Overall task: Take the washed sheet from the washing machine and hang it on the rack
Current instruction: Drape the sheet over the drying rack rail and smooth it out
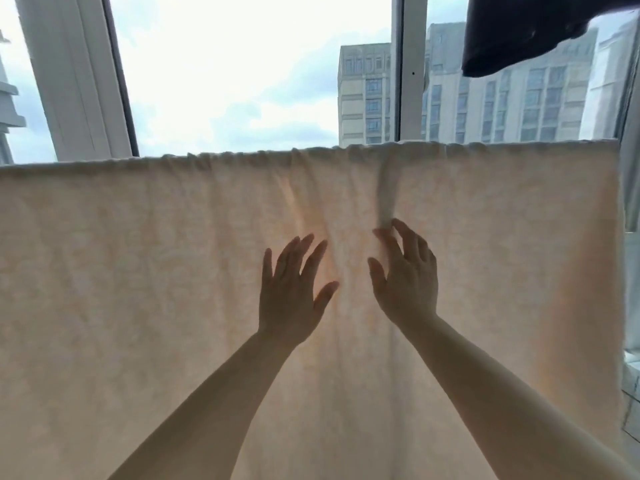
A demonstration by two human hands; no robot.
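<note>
A pale peach sheet (138, 271) hangs draped over a horizontal rail that its top fold hides, filling the view from left to right. My left hand (291, 292) is raised in front of the cloth's middle with fingers spread and straight. My right hand (405, 278) is raised beside it, fingers loosely bent, its fingertips at a vertical fold (386, 202) of the sheet. Whether the fingertips touch the cloth I cannot tell. Neither hand grips anything.
Behind the sheet are large windows with white frames (76, 77) and apartment blocks outside. A dark garment (512, 32) hangs at the top right above the sheet. A window frame edge (630, 188) stands close at the right.
</note>
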